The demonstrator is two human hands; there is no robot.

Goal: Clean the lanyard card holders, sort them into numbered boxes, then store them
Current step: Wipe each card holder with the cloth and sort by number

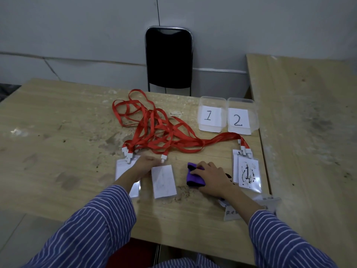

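The left hand (145,165) lay low over the desk (58,132), its fingertips pinching the white clip (163,158) of one lanyard, just beyond the far end of a card holder (163,181) that lay flat near the middle of the desk's near edge. That holder's long axis ran from the near edge toward the far edge, tilted a little, and it sat between the two hands, close beside the left one and somewhat further from the right. The right hand (211,177) rested on a folded purple cloth (195,176), fingers curled over its top and gripping it (the thumb could not be seen). The cloth lay toward the right edge from the holder, so a wipe, I judge, would call for a short sideways carry toward the left edge, while the left hand held the clip end.

Two clear boxes, box 1 (212,115) and box 2 (242,117), stood side by side toward the far right corner, well apart from both hands. A stack of holders (248,174) with a smudged "1" lay by the right edge; another stack (124,171) was partly hidden under the left wrist. The red straps (154,128) were tangled, so which strap joined which holder was hard to tell. More plastic pieces near the right forearm were blurred.
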